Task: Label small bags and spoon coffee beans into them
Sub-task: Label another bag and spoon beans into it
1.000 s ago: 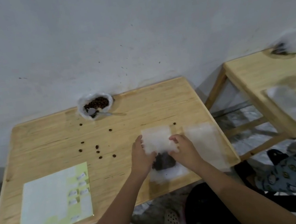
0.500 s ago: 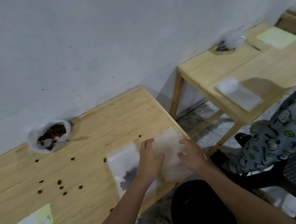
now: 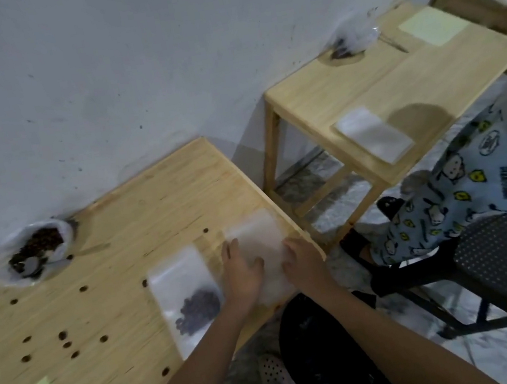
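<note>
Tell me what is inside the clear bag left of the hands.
The clear bag holds a clump of coffee beans at its near end; the rest looks empty. Its near corner is hidden under the left forearm.

Dim, even indoor light; a soft shadow lies on the side table [image 3: 361,82]; top-right corner smeared by blur; edges bowed.

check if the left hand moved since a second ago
Yes. The left hand has shifted right, off the filled bag of coffee beans and onto the stack of empty bags nearer the table's right edge.
</note>
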Motion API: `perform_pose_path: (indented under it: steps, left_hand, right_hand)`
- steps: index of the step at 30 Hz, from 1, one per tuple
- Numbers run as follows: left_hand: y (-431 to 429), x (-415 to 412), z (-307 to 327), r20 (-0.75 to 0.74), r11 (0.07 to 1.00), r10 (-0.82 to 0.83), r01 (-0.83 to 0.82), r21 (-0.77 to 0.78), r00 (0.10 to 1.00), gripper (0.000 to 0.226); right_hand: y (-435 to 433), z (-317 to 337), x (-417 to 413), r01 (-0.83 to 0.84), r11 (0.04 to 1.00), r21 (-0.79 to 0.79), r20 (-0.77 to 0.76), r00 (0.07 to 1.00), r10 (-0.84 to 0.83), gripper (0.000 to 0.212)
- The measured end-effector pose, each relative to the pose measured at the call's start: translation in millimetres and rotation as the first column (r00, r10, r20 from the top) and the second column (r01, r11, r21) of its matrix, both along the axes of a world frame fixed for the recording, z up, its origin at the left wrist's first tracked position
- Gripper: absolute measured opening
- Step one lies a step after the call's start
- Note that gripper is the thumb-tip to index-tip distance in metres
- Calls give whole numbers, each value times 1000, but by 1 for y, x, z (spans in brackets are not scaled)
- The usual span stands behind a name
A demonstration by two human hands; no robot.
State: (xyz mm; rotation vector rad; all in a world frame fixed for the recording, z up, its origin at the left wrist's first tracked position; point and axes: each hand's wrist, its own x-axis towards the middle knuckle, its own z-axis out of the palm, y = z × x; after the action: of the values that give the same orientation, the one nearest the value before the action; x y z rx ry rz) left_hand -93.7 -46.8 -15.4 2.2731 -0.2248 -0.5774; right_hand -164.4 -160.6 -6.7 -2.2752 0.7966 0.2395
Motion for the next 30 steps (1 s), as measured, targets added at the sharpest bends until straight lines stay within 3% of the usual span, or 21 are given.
perform_pose_path:
  steps: [5, 9, 13, 17, 19, 25, 30]
  left_hand:
    - [0, -2, 4, 37, 995, 66, -63, -73, 997, 59]
    - [2, 0, 17, 98, 923, 188, -141, -358, 977, 45]
    - [9, 12, 48, 70, 785, 251, -161, -598, 965, 47]
    - [38, 43, 88, -64, 649, 241, -209, -732, 968, 52]
    - [62, 65, 108, -105, 625, 252, -245, -741, 962, 45]
    - [156, 101, 155, -146, 711, 66, -150, -687, 987, 25]
    - [228, 107, 171, -73, 712, 213, -206, -671, 974, 23]
  right_hand:
    - [2, 5, 1, 117, 993, -8, 110, 987, -115, 38]
    - [-2, 20, 5, 302, 926, 228, 287, 888, -360, 15]
    - [-11, 50, 23, 304, 896, 323, 344, 844, -411, 12]
    - [-9, 85, 51, 94, 914, 395, 406, 874, -265, 14]
    - [1, 101, 67, -32, 928, 372, 449, 881, -149, 16]
    - [62, 137, 120, -339, 908, 244, 501, 846, 181, 24]
    - [134, 155, 160, -342, 940, -2, 617, 739, 271, 17]
